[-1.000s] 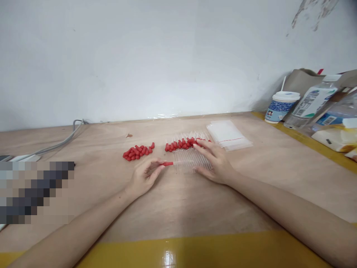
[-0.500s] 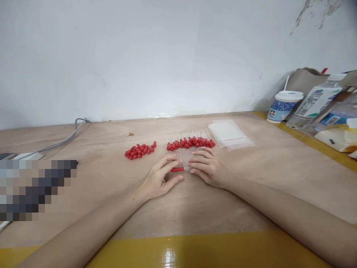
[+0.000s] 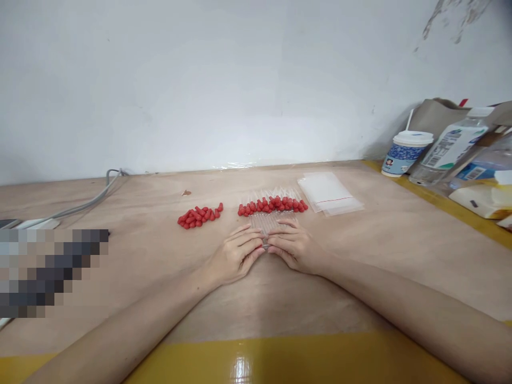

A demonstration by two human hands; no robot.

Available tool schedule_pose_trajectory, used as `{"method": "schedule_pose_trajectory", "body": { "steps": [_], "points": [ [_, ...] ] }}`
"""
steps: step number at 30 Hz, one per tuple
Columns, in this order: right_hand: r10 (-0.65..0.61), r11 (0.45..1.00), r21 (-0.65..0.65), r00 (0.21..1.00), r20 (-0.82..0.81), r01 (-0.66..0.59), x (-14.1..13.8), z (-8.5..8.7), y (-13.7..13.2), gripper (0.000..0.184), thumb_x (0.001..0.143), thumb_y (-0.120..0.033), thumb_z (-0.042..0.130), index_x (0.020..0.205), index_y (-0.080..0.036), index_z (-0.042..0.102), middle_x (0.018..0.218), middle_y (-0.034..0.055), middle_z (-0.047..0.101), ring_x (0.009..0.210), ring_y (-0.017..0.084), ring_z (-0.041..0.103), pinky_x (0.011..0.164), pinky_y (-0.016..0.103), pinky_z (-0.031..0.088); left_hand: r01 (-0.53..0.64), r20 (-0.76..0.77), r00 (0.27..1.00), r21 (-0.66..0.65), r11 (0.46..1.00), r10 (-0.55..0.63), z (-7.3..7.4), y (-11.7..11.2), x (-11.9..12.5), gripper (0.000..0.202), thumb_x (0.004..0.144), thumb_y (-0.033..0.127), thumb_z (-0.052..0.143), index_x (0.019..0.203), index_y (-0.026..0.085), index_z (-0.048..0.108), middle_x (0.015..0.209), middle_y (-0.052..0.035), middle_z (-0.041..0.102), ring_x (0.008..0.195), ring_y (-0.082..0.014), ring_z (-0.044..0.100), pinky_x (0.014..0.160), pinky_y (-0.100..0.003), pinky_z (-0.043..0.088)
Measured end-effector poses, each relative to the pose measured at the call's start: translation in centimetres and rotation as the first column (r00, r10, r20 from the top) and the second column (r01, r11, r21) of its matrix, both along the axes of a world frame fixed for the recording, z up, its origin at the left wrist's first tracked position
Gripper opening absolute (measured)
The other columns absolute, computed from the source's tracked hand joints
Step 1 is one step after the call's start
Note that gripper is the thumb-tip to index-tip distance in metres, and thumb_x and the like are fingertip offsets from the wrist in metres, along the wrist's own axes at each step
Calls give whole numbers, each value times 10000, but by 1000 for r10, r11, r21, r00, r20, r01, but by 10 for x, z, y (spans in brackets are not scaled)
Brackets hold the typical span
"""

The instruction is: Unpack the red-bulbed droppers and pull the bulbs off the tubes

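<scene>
My left hand [image 3: 236,255] and my right hand [image 3: 295,246] meet fingertip to fingertip over the near end of a row of clear glass tubes [image 3: 269,221]. Both sets of fingers are curled and pinched around a small clear piece between them, mostly hidden. The red cap held earlier is covered by my left fingers. Red rubber caps [image 3: 273,204] sit on the far ends of the tubes. A loose pile of red caps [image 3: 199,215] lies to the left of the tubes.
A stack of clear zip bags [image 3: 328,193] lies right of the tubes. A paper cup with straw [image 3: 405,152], plastic bottles [image 3: 448,148] and packets stand at the far right. A grey cable [image 3: 86,202] runs along the left. A yellow strip edges the wooden table [image 3: 256,298].
My left hand carried a red cap from beside the loose pile to the near end of the tubes. My right hand slid back off the tubes to meet it, and the fingers closed together.
</scene>
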State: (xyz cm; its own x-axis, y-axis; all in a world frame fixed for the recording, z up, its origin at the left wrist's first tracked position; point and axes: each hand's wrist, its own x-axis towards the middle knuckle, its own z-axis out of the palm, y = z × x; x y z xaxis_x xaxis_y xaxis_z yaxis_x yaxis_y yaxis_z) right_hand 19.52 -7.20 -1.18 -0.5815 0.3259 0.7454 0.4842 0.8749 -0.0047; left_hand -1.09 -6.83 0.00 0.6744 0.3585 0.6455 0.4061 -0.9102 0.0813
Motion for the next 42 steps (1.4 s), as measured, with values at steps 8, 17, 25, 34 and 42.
{"method": "schedule_pose_trajectory", "body": {
  "steps": [8,17,25,34,42],
  "points": [
    [41,995,92,999,16,-42,1,4,-3,75,854,-158,506,850,-168,580,849,14,696,907,115,621,913,314,418,36,-61,997,-73,997,-41,4,-2,-3,161,856,174,475,980,166,577,1035,-69,649,1033,-150,576,1049,-421,341],
    [43,976,208,995,85,-60,5,8,-5,77,849,-165,528,891,-145,589,834,18,694,946,127,613,904,300,447,53,-103,992,-168,984,-71,2,-3,-6,203,874,169,425,1007,173,579,1003,-57,658,1070,-152,556,1052,-413,335],
    [43,952,293,989,142,-84,12,10,-6,146,837,-130,536,971,-106,589,951,60,688,1042,162,577,929,350,456,40,-128,990,-188,981,-65,5,-5,-9,219,879,182,417,1014,170,589,1000,-62,664,1078,-161,555,1028,-391,364],
    [80,959,255,982,170,-122,25,13,-7,200,834,-100,513,1020,-97,586,1009,90,664,1085,182,542,924,356,442,50,-51,997,-72,996,-54,5,-6,-14,135,857,174,472,927,177,588,900,-46,677,990,-171,591,896,-332,458],
    [-459,885,36,883,-101,464,46,6,18,236,864,-199,469,1045,-167,616,725,43,650,717,158,561,661,309,373,-374,222,901,-40,927,373,18,20,-46,194,860,224,461,973,187,613,875,-57,554,784,-149,541,669,-284,478]
  ]
}}
